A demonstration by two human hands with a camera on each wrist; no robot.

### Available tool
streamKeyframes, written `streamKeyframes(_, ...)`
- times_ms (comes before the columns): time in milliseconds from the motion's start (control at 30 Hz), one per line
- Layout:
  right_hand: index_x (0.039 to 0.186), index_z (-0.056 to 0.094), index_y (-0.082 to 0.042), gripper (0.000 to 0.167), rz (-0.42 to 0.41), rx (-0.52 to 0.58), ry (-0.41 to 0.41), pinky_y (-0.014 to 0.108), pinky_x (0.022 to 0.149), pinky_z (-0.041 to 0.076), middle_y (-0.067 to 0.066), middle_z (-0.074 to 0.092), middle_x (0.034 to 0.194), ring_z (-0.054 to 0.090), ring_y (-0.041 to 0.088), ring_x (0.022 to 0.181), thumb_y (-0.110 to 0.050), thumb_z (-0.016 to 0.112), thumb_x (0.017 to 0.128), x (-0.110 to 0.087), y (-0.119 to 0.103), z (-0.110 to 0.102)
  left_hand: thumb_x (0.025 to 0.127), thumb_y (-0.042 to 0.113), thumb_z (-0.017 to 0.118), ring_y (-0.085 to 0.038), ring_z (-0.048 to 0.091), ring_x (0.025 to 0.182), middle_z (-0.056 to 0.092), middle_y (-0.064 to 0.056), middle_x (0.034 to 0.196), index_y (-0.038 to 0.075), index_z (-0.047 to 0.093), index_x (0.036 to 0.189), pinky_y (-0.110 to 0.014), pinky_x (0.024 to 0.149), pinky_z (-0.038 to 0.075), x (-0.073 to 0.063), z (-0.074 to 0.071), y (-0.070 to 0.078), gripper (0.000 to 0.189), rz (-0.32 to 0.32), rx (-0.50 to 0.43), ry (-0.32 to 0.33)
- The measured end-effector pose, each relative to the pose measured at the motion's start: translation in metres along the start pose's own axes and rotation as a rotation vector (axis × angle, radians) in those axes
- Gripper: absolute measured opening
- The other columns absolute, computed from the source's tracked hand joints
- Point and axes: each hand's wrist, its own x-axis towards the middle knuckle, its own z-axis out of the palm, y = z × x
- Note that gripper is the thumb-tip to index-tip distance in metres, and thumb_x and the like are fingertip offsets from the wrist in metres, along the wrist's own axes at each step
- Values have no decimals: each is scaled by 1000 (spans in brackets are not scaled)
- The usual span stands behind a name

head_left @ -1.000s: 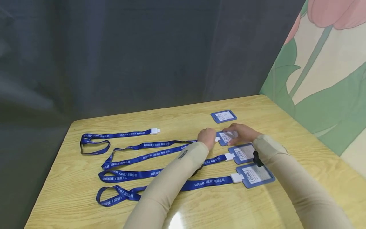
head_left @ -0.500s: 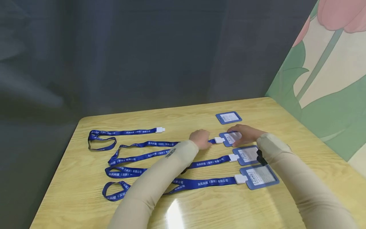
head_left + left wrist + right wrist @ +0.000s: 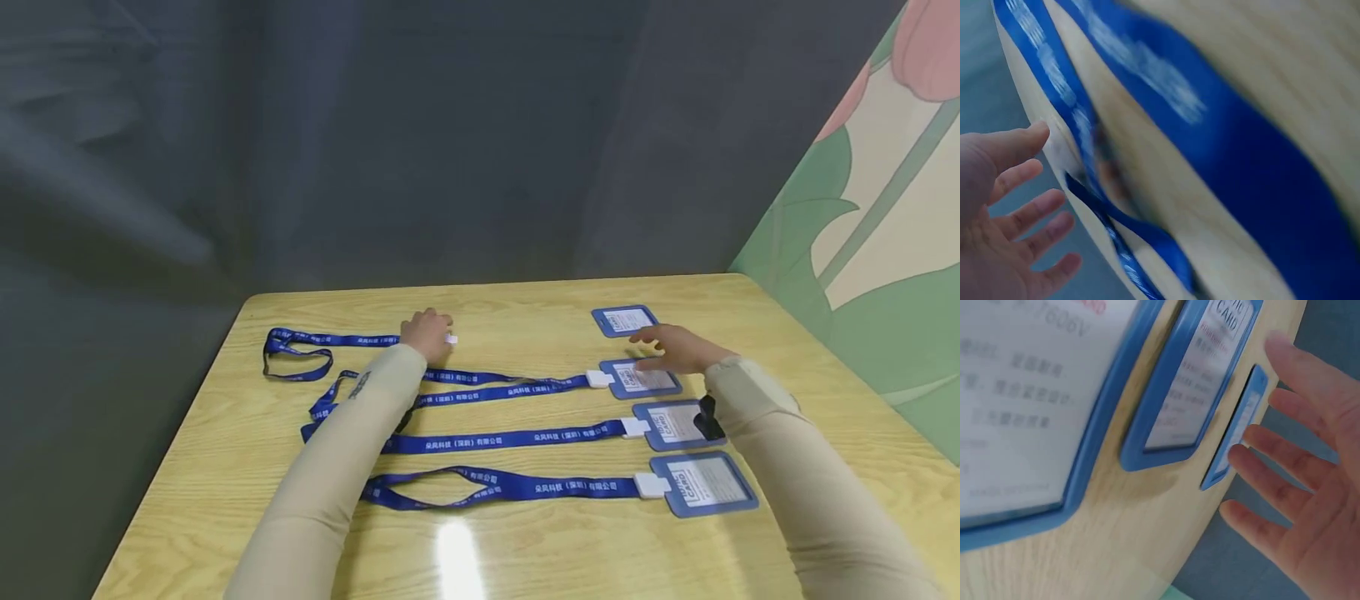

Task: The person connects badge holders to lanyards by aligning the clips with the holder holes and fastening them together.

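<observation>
My left hand (image 3: 426,335) is over the clip end of a loose blue lanyard (image 3: 330,339) at the back left, partly hiding it. Just past the fingers shows its white clip (image 3: 452,339). The left wrist view has this hand (image 3: 1013,225) with fingers spread, apart from the blurred blue strap (image 3: 1060,78). My right hand (image 3: 678,348) hovers with parted fingers above a blue badge holder (image 3: 647,381), whose white clip (image 3: 598,379) joins it to a lanyard. Beyond lies a loose badge holder (image 3: 624,321); the right wrist view shows it (image 3: 1238,434) behind the fingertips.
Two more badge holders, a middle one (image 3: 675,423) and a front one (image 3: 705,483), lie clipped to lanyards stretched leftward. The wooden table (image 3: 555,550) ends at a dark curtain (image 3: 450,142) behind and a flower-painted wall (image 3: 885,250) at right.
My left hand has moved left from the third lanyard's clip to the back lanyard's end. My right hand has let go of the clipped badge holder and risen slightly. The view has shifted.
</observation>
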Motion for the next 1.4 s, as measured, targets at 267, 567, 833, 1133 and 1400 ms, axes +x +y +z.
streamKeyframes(267,119,55,6,43,35,-33,49,53,87,47,30,58,115,57,44,103,-22,63,88,13,18,5,89,24,63,-31,57,111,61,-11,121,13,59,124,-50,97,42,-2,11,-13,38,-52,-66,22)
streamKeyframes(567,118,53,7,43,89,-64,98,57,90,44,33,57,114,55,47,104,-20,64,86,28,23,8,88,27,64,-28,61,103,65,-9,114,12,63,119,-45,91,45,0,16,-14,34,-51,-43,69)
streamKeyframes(833,128,46,4,51,147,-102,139,60,94,40,34,47,125,50,50,111,-20,63,87,45,31,14,89,26,62,-27,62,100,66,-10,111,10,64,116,-45,90,45,-5,10,-18,31,-65,-84,106)
streamKeyframes(1133,137,35,3,59,203,-108,102,63,100,33,37,34,137,37,55,122,-23,60,90,48,39,18,89,25,63,-27,61,101,66,-10,111,11,64,117,-45,90,46,-6,11,-20,31,-70,-63,117)
streamKeyframes(1400,144,22,2,74,241,-17,29,64,106,23,35,22,145,23,54,131,-37,56,91,54,45,15,90,26,61,-28,61,97,65,-11,108,11,64,116,-44,88,47,-1,11,-21,31,-75,-51,134)
